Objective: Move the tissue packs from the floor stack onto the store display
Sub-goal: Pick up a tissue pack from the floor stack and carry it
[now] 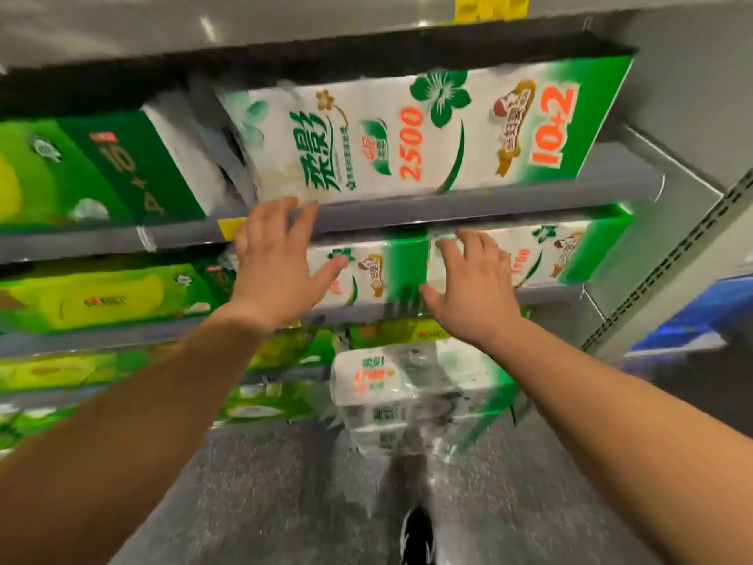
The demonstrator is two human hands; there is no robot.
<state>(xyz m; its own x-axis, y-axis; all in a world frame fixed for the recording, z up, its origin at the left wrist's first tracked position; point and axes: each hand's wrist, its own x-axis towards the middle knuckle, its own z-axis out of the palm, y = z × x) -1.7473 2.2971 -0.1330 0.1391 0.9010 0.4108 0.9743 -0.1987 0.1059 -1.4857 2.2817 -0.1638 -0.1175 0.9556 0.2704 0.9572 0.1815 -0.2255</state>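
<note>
Shelf (448, 214): pack (366, 275) seemingly lengthwise.

Grey metal shelf boards (468, 205) run across, blurred; right of them a perforated grey upright post (668, 275); below them speckled grey floor (285, 491), seemingly carpet.

The tissue packs (407, 136) wear glossy, crinkled plastic film. The shelf edge (448, 208) looks like smooth grey painted metal. The floor (285, 483) is speckled and shiny.

Hands (281, 254) — two; floor-stack tissue packs (415, 397) — two visible.
</note>
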